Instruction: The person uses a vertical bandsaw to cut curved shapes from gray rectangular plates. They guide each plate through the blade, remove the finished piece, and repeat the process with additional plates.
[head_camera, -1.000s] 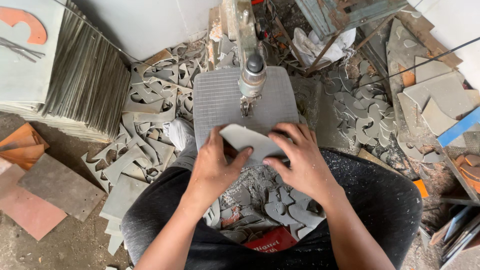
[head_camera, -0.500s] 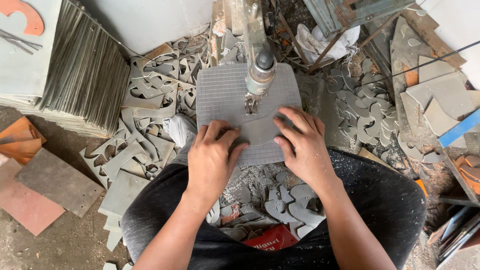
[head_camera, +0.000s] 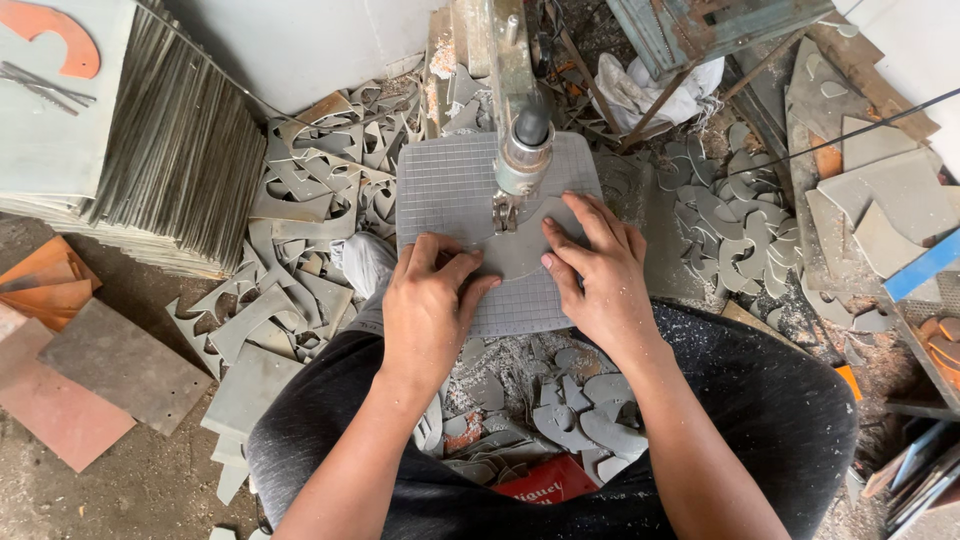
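Observation:
A flat grey cut piece (head_camera: 525, 245) lies on the gridded grey saw table (head_camera: 440, 185), under the metal saw head (head_camera: 522, 150). My left hand (head_camera: 430, 305) presses flat on the piece's near left side. My right hand (head_camera: 595, 270) presses on its right side, fingers spread toward the blade. Both hands hold the piece down against the table, just below the saw head.
Grey offcuts (head_camera: 290, 230) pile up left of the table and between my knees (head_camera: 570, 410). A stack of thin grey sheets (head_camera: 170, 150) stands at the left. Cut curved shapes (head_camera: 730, 230) lie at the right. Orange tiles (head_camera: 45, 285) rest on the floor.
Both hands have slid the grey piece away from me, from the table's near edge up under the saw head.

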